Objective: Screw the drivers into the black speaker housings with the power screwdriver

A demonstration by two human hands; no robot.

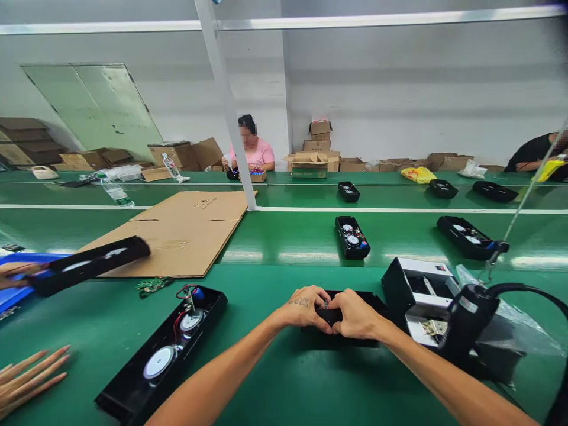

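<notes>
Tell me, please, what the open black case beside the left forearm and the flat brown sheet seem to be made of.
Open black case: probably plastic, satin, judging by its soft sheen; painted wood possible. Flat brown sheet: matte, apparently cardboard, from its fold line and printing.

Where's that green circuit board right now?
In the head view, the green circuit board lies well left of the wearer's left hand, at the near edge of the flat cardboard, beside the large open black case.

Ctr case (355, 343): matt plas.; tabletop (288, 384): smooth, semi-gloss; sheet (177, 236): matt cardbd; bag (523, 334): glossy plas.
</notes>
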